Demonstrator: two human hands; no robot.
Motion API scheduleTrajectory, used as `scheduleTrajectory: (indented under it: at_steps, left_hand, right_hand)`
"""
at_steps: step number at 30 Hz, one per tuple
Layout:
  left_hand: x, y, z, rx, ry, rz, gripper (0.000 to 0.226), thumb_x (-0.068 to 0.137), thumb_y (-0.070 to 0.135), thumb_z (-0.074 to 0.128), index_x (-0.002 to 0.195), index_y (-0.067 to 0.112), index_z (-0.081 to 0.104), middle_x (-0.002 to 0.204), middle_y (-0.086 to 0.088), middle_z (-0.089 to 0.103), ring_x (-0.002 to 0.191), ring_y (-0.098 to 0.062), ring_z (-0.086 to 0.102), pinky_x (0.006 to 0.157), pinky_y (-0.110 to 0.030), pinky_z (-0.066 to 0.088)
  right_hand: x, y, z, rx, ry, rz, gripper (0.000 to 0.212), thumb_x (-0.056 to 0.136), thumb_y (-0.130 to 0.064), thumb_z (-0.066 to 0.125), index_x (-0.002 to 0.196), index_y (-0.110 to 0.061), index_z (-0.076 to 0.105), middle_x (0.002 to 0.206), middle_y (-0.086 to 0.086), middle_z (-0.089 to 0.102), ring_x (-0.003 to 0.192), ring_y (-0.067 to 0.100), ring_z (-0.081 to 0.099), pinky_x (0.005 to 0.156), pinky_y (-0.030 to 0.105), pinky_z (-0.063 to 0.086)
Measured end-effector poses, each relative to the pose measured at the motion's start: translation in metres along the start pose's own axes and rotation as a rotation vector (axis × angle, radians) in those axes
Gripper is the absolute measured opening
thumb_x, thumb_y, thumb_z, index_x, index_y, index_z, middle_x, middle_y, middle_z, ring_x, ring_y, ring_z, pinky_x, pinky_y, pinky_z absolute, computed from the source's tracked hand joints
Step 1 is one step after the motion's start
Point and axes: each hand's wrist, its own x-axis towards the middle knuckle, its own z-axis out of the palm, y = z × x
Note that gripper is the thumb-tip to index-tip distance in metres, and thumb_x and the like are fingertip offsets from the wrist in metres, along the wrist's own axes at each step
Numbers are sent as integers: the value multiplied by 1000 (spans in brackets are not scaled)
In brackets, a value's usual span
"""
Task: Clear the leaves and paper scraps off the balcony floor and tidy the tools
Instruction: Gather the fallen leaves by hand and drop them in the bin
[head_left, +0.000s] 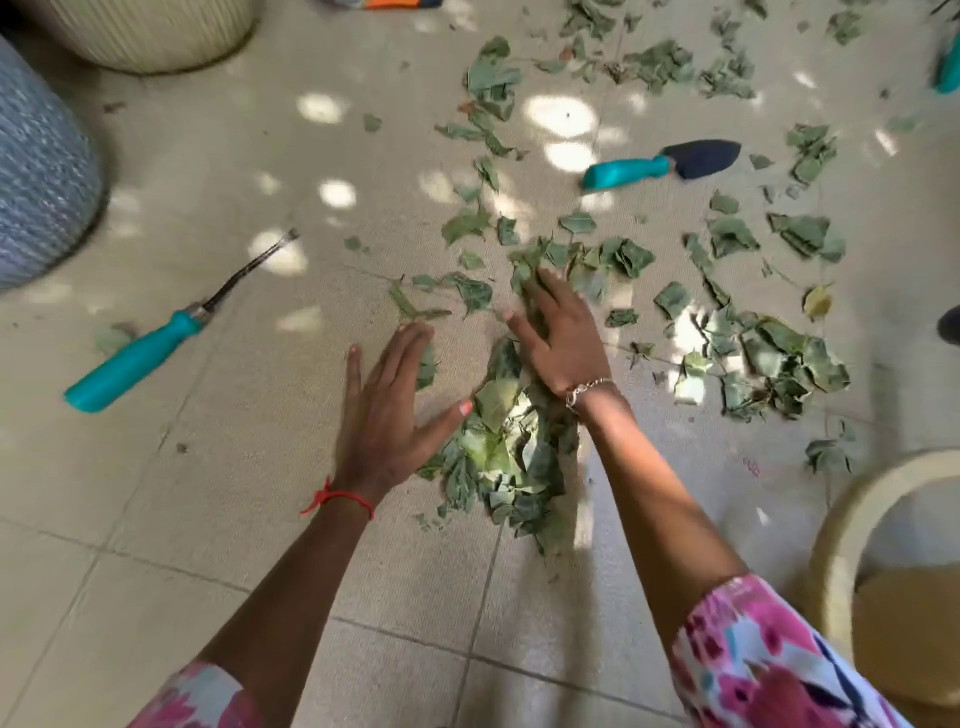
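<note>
We begin at the left hand (384, 410), which lies palm down on the floor (208, 519), fingers straight and spread, its thumb touching the near-left edge of the heap of leaves (509, 457). The right hand (558, 332) is likewise flat and unclenched, laid over loose leaves at the far end of the same heap. The two hands are apart with the heap between them, and neither grips anything. We take this posture for raking: flat palms act as two walls, so a sweep inward would crowd the leaves together rather than lift them piece by piece.

The heap sits on the tiles just in front of the person, between the forearms, which we judge puts it within easy reach for scooping. Beyond and to the right, the scattered leaves (779, 358) lie thick across the floor, so most of the clearing is not yet done. We cannot tell paper scraps from leaves here.

The tools lie untidied: a teal-handled weeder (150, 353) well to the left of the hands, a teal-handled trowel (665, 163) beyond the right hand among the leaves, and part of another teal tool (948, 67) at the right edge. A round cream basket (831, 545) stands open beside the right forearm, a likely place for the gathered leaves. A cream planter (156, 36) and a blue-grey planter (36, 171) stand at the far left.
</note>
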Motion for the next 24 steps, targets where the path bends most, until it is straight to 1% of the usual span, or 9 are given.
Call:
scheduleTrajectory:
  at_steps: [3,6,8,10,13,16,18,21,24]
  left_hand:
    - [1,-1,0,-4,6,-17,85,80,66,36,146,12,28,156,-1,21,144,-13,17,117,-49,-1]
    - [1,0,0,-21,14,-34,85,80,65,37,146,11,27,157,-3,16,145,-16,14,117,-44,-3]
    - [0,0,0,-42,19,-50,87,80,65,36,146,11,25,157,-4,14,145,-16,11,118,-42,-4]
    - [0,1,-1,-74,31,-66,88,81,65,35,147,10,23,157,-5,12,145,-16,10,118,-39,-4]
    - [1,1,-1,-94,46,-76,86,82,64,34,148,10,20,157,-5,12,146,-16,9,118,-38,-3]
    - [1,1,0,-104,43,-84,86,82,63,34,148,12,18,158,-5,11,146,-16,8,118,-38,-3]
    - [0,1,0,-98,40,-88,86,82,63,33,148,11,17,158,-7,11,146,-17,8,119,-41,-1]
    - [-1,0,1,-89,32,-91,89,82,65,31,149,9,15,158,-8,11,146,-17,7,119,-41,-1]
    - [-1,-2,3,-66,23,-73,93,82,72,27,149,8,15,158,-6,12,146,-16,8,119,-44,0]
  right_hand:
    - [-23,-7,3,34,62,-82,44,91,-45,46,119,-14,62,130,6,56,118,21,51,103,27,34]
    - [-40,-21,4,103,337,-254,37,85,-39,49,85,-11,73,87,5,71,81,24,64,73,38,52]
    - [-28,-30,4,106,328,-301,40,84,-38,46,90,-8,72,92,9,69,87,28,62,74,40,50]
    - [-6,-41,6,93,172,-316,47,86,-40,41,110,-9,67,115,12,62,108,30,56,90,42,45]
    - [24,-54,20,-82,-120,-341,51,93,-38,40,140,-17,39,148,7,33,138,26,27,111,42,27]
    - [31,-57,34,-166,-264,-301,50,98,-37,34,145,-22,27,155,-1,16,144,19,7,117,37,9]
    - [20,-56,31,-97,-255,-321,43,99,-33,36,140,-22,39,153,-1,26,143,17,15,117,34,10]
    - [-5,-55,20,65,-214,-315,35,93,-32,45,118,-17,64,134,1,54,127,17,47,105,36,37]
    - [-11,-56,9,177,-133,-275,37,87,-35,47,109,-17,69,127,-1,59,113,16,59,94,31,47]
